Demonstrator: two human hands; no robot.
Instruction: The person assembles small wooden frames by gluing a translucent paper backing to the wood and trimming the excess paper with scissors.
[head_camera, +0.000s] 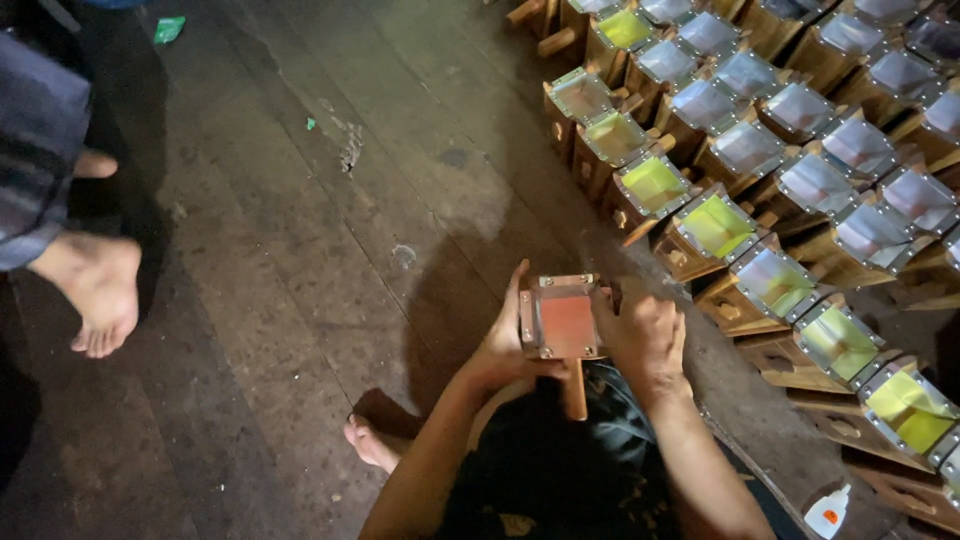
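Seated on a dark plank floor (300, 250), near its lower middle. Left hand (503, 345) wrapped around the left side of a small wooden box (562, 322), fingers closed on its edge. Right hand (645, 335) closed on the box's right side, thumb at the upper rim. Box held above the lap, metal-framed face with a reddish pane turned up, a wooden handle (574, 390) pointing down toward the body. Possibly small screws at the frame corners, too small to be sure. Along the floor's right side, rows of like boxes (760, 170), touching or just beside one another, panes grey-white or yellow-green. A white bottle (828, 512) near the lower right corner. Another person's bare foot (95, 290) at the left edge, well apart. Own foot (372, 440) just below the left forearm.
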